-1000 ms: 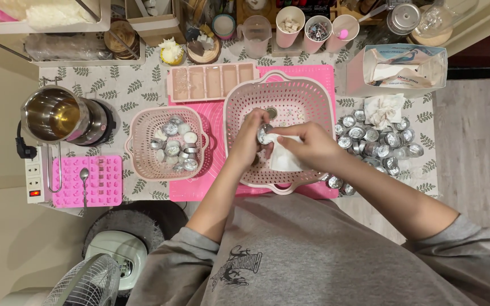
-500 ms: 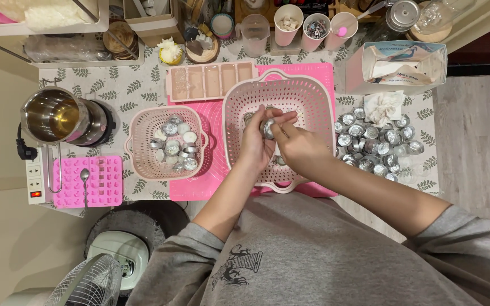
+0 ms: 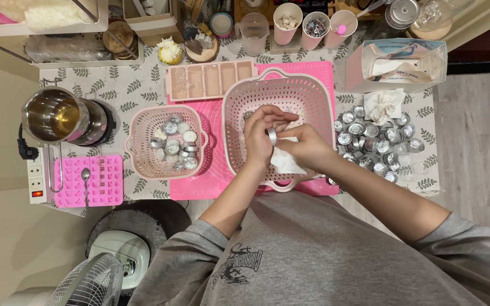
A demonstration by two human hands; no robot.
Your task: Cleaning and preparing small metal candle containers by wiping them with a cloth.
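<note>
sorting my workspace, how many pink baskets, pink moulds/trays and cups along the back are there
Pink perforated baskets: 2, large and small
Pink moulds or trays: 2, long tray and small mould
Cups along the back: 4, one clear and three pinkish
Total: 8

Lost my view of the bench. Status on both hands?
Left hand holds small metal cup. Right hand grips white tissue against it. Both over large pink basket. Nothing in the way.

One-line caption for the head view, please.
Left hand holds a small metal cup while right hand wipes it with white tissue over large pink basket.
</note>
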